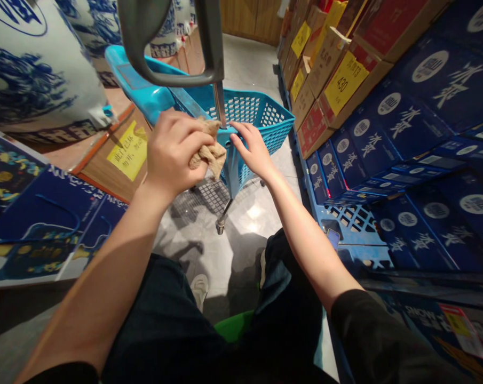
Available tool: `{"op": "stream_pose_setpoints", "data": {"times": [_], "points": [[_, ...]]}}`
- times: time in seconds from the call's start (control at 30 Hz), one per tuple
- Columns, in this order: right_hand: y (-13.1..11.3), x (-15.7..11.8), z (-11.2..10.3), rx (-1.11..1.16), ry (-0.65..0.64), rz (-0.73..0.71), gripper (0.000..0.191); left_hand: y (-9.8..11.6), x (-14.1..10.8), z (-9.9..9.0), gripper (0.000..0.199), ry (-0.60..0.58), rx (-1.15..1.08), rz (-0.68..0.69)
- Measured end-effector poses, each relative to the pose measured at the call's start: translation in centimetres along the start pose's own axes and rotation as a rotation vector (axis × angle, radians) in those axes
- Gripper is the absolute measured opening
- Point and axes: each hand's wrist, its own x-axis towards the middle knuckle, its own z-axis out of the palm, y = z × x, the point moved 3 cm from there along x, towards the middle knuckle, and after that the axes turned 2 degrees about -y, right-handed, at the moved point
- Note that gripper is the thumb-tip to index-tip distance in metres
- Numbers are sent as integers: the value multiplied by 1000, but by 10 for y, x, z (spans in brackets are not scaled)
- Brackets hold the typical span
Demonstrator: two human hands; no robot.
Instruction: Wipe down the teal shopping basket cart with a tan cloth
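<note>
A blue plastic shopping cart (279, 114) with a perforated basket stands in front of me, its grey handle (177, 80) rising toward the camera. Bunched in my left hand (177, 146) is a tan cloth (211, 152), held against the near side of the cart's blue rim. The fingers of that hand are wrapped round it. My right hand (251, 146) rests on the same rim, a little right of the cloth, with its fingers stretched over the edge and nothing visible in them.
Stacked dark blue boxes (389, 138) and brown cartons (325, 64) stand on a blue pallet (355, 226) at the right, where a phone (333, 238) lies. Large blue-and-white jars (29, 74) and blue gift bags (45, 213) crowd the left. Tiled floor (251, 213) shows below.
</note>
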Motion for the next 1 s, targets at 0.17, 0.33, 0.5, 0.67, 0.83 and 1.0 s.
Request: {"op": "stream_pose_setpoints", "data": {"times": [0.17, 0.33, 0.5, 0.67, 0.83, 1.0], "points": [[3, 2, 2, 49, 17, 0, 87, -17, 3, -16, 19, 91, 105, -251], [1, 1, 2, 62, 11, 6, 92, -12, 3, -10, 14, 66, 106, -256], [-2, 0, -1, 0, 7, -2, 92, -1, 6, 2, 21, -134, 61, -154], [0, 1, 1, 31, 16, -5, 89, -15, 5, -9, 25, 92, 179, -301], [2, 0, 2, 18, 21, -14, 89, 9, 10, 10, 15, -146, 37, -110], [1, 0, 3, 12, 17, -24, 83, 7, 14, -1, 27, -184, 117, -273]]}}
